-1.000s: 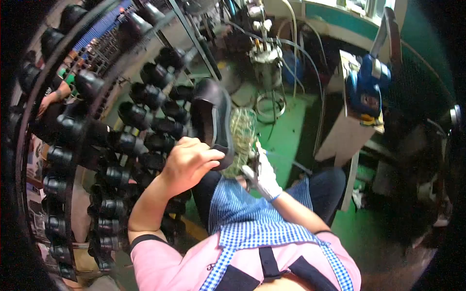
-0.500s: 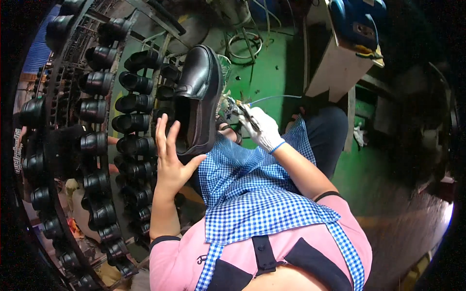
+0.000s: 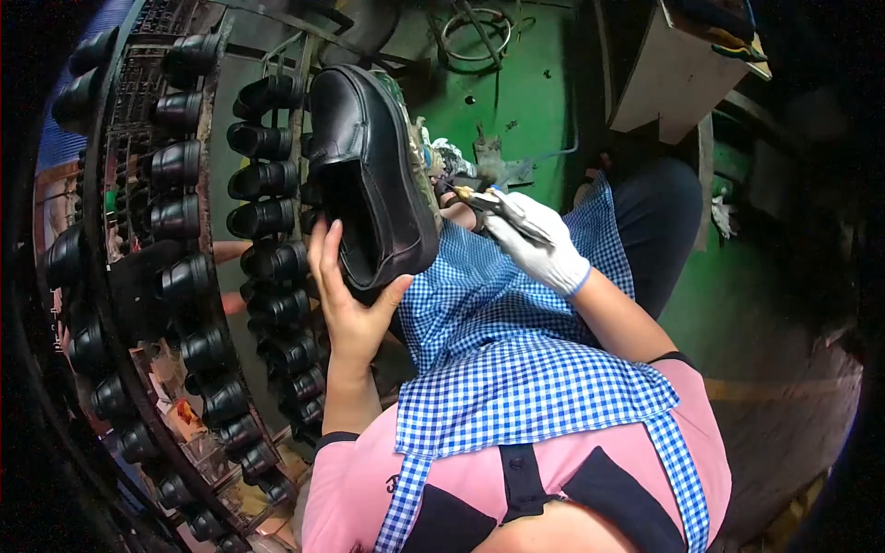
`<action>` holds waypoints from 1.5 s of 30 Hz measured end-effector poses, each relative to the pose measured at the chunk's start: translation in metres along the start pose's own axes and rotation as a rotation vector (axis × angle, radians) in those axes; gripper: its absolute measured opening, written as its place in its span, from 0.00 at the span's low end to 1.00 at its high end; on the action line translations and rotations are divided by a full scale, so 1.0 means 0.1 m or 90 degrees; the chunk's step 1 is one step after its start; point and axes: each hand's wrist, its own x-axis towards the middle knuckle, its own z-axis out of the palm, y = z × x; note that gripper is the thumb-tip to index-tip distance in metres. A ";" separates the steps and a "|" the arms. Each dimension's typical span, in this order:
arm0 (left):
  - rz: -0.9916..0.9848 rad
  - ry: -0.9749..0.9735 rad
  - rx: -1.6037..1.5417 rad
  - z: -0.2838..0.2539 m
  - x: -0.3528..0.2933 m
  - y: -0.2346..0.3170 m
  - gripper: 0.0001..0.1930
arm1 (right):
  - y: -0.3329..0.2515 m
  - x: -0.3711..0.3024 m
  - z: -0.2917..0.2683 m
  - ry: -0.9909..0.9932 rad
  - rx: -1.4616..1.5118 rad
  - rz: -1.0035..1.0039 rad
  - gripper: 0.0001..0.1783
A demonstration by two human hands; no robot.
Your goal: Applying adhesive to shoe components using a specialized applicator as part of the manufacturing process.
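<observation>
A black leather slip-on shoe [image 3: 387,175] is raised in front of me at the left, toe pointing away and opening facing up. My bare left hand [image 3: 355,304] grips its heel, fingers at the opening's left edge and thumb at the back. To the right of the shoe, my right hand [image 3: 544,244], in a white glove, is closed round a dark slim hand tool [image 3: 518,219] with a brass-coloured tip. The tool's exact kind is unclear. Its tip points toward the shoe's right side, apart from it.
Racks [image 3: 207,267] hung with several black shoes stand close at my left. A pale board stand [image 3: 659,83] is at the far right. A coiled hose [image 3: 477,37] lies on the green floor [image 3: 544,101]. My checked apron [image 3: 516,387] covers my lap.
The shoe has tilted toward the left at its toe, showing more of its right side. My right hand with the tool has moved slightly right and nearer me. My left hand keeps the heel.
</observation>
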 end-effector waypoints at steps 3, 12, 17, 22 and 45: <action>0.196 0.036 0.113 -0.11 0.01 0.02 0.46 | -0.22 -0.15 -0.19 -0.111 0.174 0.182 0.11; 0.397 -0.136 0.228 -0.34 0.52 0.41 0.19 | -0.47 -0.17 -0.42 -0.121 0.186 0.070 0.16; 0.451 -0.259 0.254 -0.38 0.70 0.49 0.18 | -0.43 -0.15 -0.43 -0.109 0.156 0.042 0.14; 0.474 -0.283 0.256 -0.38 0.79 0.51 0.19 | -0.48 -0.14 -0.46 -0.065 0.028 -0.063 0.12; 0.405 -0.309 0.163 -0.19 1.19 0.70 0.27 | -0.58 -0.24 -0.65 -0.004 -0.072 -0.039 0.14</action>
